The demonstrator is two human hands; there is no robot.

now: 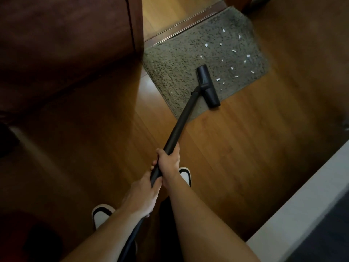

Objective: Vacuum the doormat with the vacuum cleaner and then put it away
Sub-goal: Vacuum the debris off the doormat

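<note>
Head view: right hand [169, 163] and left hand [140, 193], fingers [153, 163] curled round the vacuum wand [181, 121]; nozzle [207, 86] on the doormat [175, 59]; wand's lower end lost under the left forearm.

Bare wooden floor [245, 148] lies open between a dark wooden panel [66, 44] crowding the left and a pale ledge [302, 201] cutting off the lower right, crossed by the slanting vacuum wand [181, 125], with the doormat [179, 59] backed against a threshold strip [181, 26].

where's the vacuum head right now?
Head view, upper centre-right: the vacuum head rests on the doormat, its near end at the mat's front edge, with the white paper scraps scattered just to its right.
</note>
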